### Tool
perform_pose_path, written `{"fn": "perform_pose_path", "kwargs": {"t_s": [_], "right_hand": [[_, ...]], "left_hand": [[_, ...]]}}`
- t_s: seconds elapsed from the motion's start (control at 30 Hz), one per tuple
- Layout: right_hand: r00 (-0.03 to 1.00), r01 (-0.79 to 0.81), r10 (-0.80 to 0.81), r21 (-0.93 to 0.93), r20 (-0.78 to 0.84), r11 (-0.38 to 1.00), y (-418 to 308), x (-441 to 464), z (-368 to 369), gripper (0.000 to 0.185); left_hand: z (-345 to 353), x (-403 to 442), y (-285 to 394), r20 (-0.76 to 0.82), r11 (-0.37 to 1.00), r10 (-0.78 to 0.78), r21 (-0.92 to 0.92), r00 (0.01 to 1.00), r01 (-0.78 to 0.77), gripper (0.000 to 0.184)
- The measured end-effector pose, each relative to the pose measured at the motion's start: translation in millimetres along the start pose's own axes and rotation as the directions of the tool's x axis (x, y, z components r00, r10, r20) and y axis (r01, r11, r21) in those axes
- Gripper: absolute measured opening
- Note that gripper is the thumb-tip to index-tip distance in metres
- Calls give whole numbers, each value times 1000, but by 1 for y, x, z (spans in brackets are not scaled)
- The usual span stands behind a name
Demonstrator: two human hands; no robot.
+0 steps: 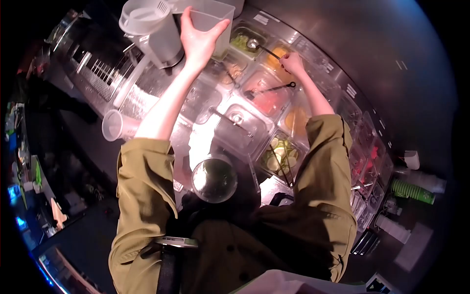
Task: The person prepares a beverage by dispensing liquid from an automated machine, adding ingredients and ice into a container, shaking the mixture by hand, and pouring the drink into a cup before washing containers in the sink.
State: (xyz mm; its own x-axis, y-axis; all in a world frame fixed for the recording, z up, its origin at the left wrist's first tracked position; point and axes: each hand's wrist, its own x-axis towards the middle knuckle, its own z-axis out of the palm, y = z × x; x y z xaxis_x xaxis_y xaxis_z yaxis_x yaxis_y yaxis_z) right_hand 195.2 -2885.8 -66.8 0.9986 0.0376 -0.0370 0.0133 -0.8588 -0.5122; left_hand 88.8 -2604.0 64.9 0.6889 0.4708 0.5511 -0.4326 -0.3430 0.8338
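Note:
My left hand [199, 41] grips a clear square plastic container [215, 14] from its near side, thumb and fingers spread across its width. My right hand [292, 63] is closed around the dark handle of a ladle [267, 51]. The ladle's metal bowl rests in a tray of green pieces [241, 43], just right of the container. Beneath my right hand lies a tray with something orange [278, 58]. Nearer to me are a tray of pink-red food [269, 100] with a dark-handled utensil across it, and one of green and pale slices [281, 158] with tongs.
A white pitcher-like appliance [159, 41] stands left of the container. A clear cup [113, 125] lies by my left forearm, and a round clear container [214, 180] is close to my body. Green stacked cups [412, 191] lie at the right. A metal-lidded tray [242, 128] sits centrally.

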Motion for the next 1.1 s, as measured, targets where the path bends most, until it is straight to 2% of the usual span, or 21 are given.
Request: {"fn": "perform_pose_path", "kwargs": {"t_s": [0.03, 0.1, 0.13, 0.17, 0.2, 0.23, 0.27, 0.3, 0.37, 0.47, 0.57, 0.63, 0.7, 0.77, 0.87, 0.93, 0.97, 1.0, 1.03, 1.07, 1.1], "right_hand": [[993, 95, -106, -167, -56, 981, -11, -8, 5, 14], [936, 233, -330, -491, -120, 839, -49, -37, 6, 12], [784, 346, -592, -662, -185, 665, -56, -36, 23, 15], [742, 458, -660, -634, -112, 623, -84, -50, 39, 14], [692, 563, -721, -596, -39, 573, -113, -65, 53, 14], [683, 718, -725, -271, 94, 641, -140, -94, 68, 14], [564, 825, -790, -221, 241, 521, -160, -126, 82, 12], [652, 743, -700, -63, 292, 666, -174, -147, 104, 15], [631, 772, -758, -32, 164, 635, -174, -164, 154, 19], [736, 644, -631, 33, 243, 764, -183, -167, 150, 22], [734, 657, -634, -18, 243, 754, -206, -169, 107, 20], [795, 591, -540, -156, 276, 791, -214, -146, 78, 18], [827, 562, -515, -287, 226, 776, -186, -98, 85, 16], [824, 564, -525, -393, 213, 726, -154, -65, 96, 19], [666, 635, -739, -442, -103, 634, -145, -81, 92, 29], [585, 730, -810, -409, -38, 547, -156, -136, 72, 41], [645, 746, -747, -341, 159, 572, -154, -166, 63, 47], [677, 735, -657, -266, 332, 624, -148, -188, 57, 41], [616, 764, -577, -229, 537, 603, -145, -197, 51, 36], [631, 744, -549, -225, 549, 629, -142, -205, 50, 25], [672, 716, -553, -239, 493, 656, -137, -204, 54, 22]], "left_hand": [[-15, -8, 20, -2, 994, -7, -108, 1000, 7, 85], [-47, -25, 61, 14, 973, -106, -205, 994, 106, 84], [-63, -35, 64, 7, 979, -127, -160, 992, 126, 83], [-79, -43, 67, -2, 983, -146, -116, 989, 144, 82], [-91, -55, 75, 8, 973, -154, -171, 988, 153, 80], [-103, -68, 84, -18, 974, -210, -96, 978, 207, 83], [-112, -81, 86, -21, 973, -215, -89, 976, 212, 84], [-124, -92, 88, -8, 973, -205, -105, 979, 203, 84], [-146, -114, 90, -47, 966, -247, -96, 968, 241, 84], [-179, -139, 90, -45, 955, -293, -54, 955, 291, 85], [-194, -151, 87, -33, 957, -291, 11, 956, 291, 86], [-199, -159, 86, -29, 948, -310, 61, 950, 311, 86], [-202, -164, 77, -39, 945, -310, 95, 950, 313, 88], [-204, -169, 68, -55, 941, -324, 84, 944, 328, 89], [-207, -177, 59, -45, 930, -335, 146, 941, 338, 89], [-205, -181, 58, -56, 915, -357, 180, 932, 361, 87], [-206, -183, 56, -56, 912, -346, 213, 937, 349, 85], [-206, -185, 54, -57, 910, -332, 245, 942, 335, 84], [-206, -186, 52, -48, 908, -317, 273, 947, 318, 84], [-207, -187, 50, -39, 905, -302, 303, 953, 299, 84], [-209, -187, 51, -29, 900, -286, 334, 958, 279, 85]]}}
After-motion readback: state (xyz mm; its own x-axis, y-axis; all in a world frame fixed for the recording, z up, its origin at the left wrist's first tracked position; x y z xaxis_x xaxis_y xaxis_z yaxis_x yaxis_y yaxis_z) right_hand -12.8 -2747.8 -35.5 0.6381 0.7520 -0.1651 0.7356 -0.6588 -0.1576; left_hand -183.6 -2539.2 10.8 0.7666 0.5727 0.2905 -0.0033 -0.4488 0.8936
